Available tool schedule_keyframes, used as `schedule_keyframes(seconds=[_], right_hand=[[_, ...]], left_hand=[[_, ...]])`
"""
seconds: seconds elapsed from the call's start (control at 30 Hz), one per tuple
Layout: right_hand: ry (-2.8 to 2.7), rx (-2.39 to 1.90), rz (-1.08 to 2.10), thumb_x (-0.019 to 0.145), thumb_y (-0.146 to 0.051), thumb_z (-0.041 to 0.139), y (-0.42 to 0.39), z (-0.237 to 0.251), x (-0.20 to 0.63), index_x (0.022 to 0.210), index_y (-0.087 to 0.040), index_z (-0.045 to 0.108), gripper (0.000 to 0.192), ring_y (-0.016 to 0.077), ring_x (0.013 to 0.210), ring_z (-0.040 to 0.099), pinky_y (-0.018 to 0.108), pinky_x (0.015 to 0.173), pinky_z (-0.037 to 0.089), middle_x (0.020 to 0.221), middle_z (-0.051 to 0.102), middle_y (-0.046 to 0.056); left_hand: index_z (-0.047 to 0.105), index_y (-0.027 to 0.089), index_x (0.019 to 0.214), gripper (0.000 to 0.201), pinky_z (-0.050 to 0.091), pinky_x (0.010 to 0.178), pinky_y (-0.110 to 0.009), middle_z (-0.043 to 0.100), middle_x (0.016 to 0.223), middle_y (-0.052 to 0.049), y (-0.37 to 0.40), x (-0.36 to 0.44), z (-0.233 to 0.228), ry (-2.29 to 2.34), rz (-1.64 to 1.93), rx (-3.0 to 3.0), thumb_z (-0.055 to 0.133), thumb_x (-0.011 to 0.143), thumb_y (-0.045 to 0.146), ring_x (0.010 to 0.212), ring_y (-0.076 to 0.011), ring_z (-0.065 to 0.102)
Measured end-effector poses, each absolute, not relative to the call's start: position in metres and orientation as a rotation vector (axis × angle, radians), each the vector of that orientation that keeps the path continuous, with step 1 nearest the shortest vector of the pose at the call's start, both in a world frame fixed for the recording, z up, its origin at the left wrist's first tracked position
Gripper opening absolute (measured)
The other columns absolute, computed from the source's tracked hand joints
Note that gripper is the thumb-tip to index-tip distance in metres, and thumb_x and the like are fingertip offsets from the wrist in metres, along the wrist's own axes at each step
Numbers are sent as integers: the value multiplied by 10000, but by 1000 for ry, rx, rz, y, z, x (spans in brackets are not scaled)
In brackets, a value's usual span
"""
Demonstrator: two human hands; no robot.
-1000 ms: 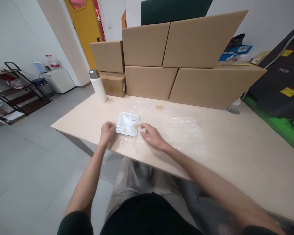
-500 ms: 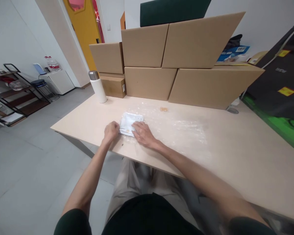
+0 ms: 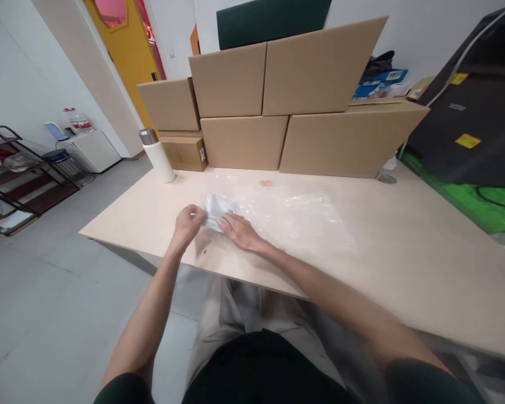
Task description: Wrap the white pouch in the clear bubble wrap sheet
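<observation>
Head view: white pouch (image 3: 219,205) lies between both hands, left hand (image 3: 188,223) pinching its near-left edge in a closed grip, right hand (image 3: 240,232) flat and open on it, table (image 3: 404,252) beneath.

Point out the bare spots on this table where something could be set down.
Bare table right of the bubble wrap, up to the cardboard boxes. A smaller patch between the flask and left hand. Crowded around the pouch, under both hands; right hand.
</observation>
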State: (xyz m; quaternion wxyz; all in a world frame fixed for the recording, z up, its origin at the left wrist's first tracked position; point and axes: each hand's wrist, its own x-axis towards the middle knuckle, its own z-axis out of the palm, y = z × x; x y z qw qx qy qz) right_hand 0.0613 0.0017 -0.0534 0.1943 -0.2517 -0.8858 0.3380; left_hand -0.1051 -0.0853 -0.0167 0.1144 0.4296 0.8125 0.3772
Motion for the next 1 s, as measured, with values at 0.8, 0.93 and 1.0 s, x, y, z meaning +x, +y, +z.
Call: schedule_keyframes(seconds=[0.8,0.93,1.0], right_hand=[[-2442,-737,715,1036,-380,265,44,-65,152,870,-191,608,426,220,959,610,401,965,406,924,672,94],[-2466,-741,669,1040,-418,302,38,-61,147,909,-190,591,391,223,984,598,406,980,381,972,669,93],[-2400,-758,773,1030,-443,321,36,-57,152,938,-195,604,387,224,999,600,411,992,384,993,670,86]], left_hand=[[644,223,1227,392,301,1093,-580,474,1443,-164,-44,5,-51,2281,947,1637,598,883,407,1363,-374,397],[574,154,1183,570,515,751,-350,631,955,-89,-50,-17,-51,1788,1528,861,712,760,512,814,-205,639],[528,169,1191,605,493,659,-272,618,872,-33,-50,-14,-46,1557,1650,722,736,736,509,689,-138,607]])
